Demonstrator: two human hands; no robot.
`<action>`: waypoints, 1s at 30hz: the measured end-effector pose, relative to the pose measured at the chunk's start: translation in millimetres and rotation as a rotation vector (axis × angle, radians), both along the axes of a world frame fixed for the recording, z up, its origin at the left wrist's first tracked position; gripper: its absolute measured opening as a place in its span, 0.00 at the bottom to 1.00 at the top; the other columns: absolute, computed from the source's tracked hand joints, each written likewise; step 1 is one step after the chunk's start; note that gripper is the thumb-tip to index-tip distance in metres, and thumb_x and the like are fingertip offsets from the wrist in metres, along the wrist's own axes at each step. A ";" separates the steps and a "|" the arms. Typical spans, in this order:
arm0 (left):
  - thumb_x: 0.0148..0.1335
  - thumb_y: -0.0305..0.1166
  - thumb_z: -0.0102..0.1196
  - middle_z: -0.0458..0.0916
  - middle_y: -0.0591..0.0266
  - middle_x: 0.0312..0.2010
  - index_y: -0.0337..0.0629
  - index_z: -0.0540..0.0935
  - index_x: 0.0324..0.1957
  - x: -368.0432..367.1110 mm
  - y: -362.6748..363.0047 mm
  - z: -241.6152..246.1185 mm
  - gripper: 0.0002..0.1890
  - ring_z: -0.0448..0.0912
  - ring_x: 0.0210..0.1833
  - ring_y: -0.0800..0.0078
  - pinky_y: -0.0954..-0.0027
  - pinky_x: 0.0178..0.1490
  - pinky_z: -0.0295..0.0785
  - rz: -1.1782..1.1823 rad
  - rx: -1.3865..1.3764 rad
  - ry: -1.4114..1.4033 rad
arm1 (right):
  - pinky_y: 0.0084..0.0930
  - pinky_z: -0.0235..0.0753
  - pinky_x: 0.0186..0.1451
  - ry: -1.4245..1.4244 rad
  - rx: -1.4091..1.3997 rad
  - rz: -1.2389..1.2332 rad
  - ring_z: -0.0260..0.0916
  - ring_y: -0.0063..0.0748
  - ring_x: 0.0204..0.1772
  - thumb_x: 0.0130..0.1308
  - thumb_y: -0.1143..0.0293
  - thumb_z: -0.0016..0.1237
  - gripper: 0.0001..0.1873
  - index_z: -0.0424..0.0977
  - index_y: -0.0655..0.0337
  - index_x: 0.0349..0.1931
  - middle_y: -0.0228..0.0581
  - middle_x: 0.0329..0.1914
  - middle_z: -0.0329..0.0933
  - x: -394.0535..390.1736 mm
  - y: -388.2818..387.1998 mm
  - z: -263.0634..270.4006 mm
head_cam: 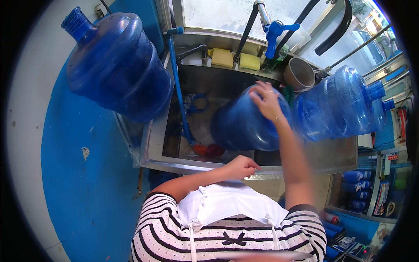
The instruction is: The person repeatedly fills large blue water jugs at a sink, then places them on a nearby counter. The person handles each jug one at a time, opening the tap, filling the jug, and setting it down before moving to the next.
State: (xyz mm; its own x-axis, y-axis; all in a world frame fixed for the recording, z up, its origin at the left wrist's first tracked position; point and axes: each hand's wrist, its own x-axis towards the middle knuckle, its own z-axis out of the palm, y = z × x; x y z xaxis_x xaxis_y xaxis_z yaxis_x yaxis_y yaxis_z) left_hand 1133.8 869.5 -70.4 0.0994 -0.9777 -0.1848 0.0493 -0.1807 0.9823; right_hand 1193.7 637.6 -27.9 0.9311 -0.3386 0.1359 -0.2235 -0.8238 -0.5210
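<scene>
My right hand rests with spread fingers on a large blue plastic water jug, which lies tilted in the stainless steel sink. Near the sink's front rim is my left hand, fingers loosely bent, with nothing seen in it. A blue pipe runs down into the basin, left of the jug. At its lower end lie an orange and a dark red thing, too unclear to name. Further back in the basin is a blue plastic piece with loops.
Another blue jug stands left of the sink; more jugs stand on the right. Two yellow sponges sit on the back ledge beside a metal pot. A tap with a blue handle and a black curved pipe overhang the back.
</scene>
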 end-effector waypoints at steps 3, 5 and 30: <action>0.54 0.20 0.51 0.81 0.56 0.29 0.33 0.87 0.36 25.6 6.8 27.1 0.11 0.79 0.28 0.72 0.70 0.32 0.74 0.519 -0.468 -0.298 | 0.63 0.42 0.74 -0.141 0.128 0.646 0.71 0.41 0.63 0.63 0.65 0.53 0.16 0.74 0.57 0.16 0.35 0.35 0.81 -27.4 31.9 12.8; 0.52 0.20 0.53 0.78 0.55 0.24 0.39 0.86 0.35 61.6 17.8 38.0 0.11 0.77 0.27 0.63 0.68 0.36 0.74 0.819 -0.572 -0.420 | 0.55 0.58 0.74 -0.008 0.341 0.801 0.76 0.45 0.27 0.63 0.66 0.54 0.21 0.65 0.62 0.13 0.41 0.15 0.66 -59.3 46.7 16.9; 0.58 0.55 0.60 0.77 0.39 0.54 0.47 0.68 0.69 218.3 -43.4 -24.9 0.40 0.77 0.57 0.45 0.54 0.60 0.71 0.970 0.156 -0.661 | 0.29 0.57 0.73 -0.478 1.183 -0.271 0.63 0.35 0.68 0.70 0.62 0.46 0.34 0.53 0.58 0.74 0.46 0.69 0.64 -26.6 -15.4 -65.9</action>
